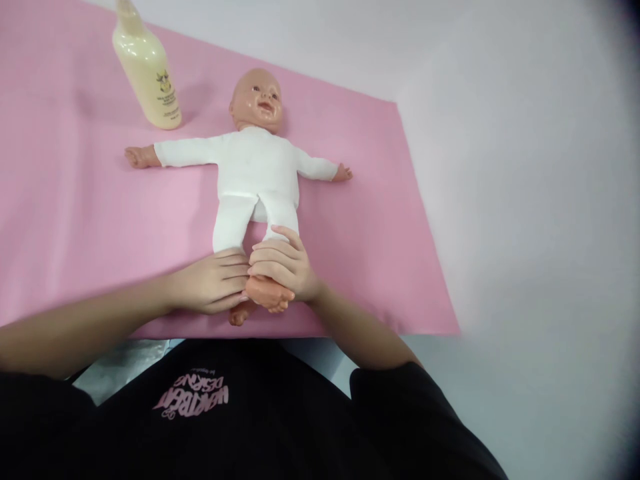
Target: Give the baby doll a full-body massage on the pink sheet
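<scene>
While a person in a black shirt with pink lettering faces the near edge of the pink worktop, a doll lies face up on it, its feet just inside that edge. The left hand lies across one lower leg, fingers together and slightly bent; whether it grips underneath, I cannot tell. The right hand is curled around the other lower leg, gripping it just above the foot, and the two hands meet between the legs. Farther in, the doll's white-clothed body spreads its arms toward the left and right edges. Its bare head points to the far edge. Left of the head, near that edge, stands a pale yellow bottle with a printed label.
</scene>
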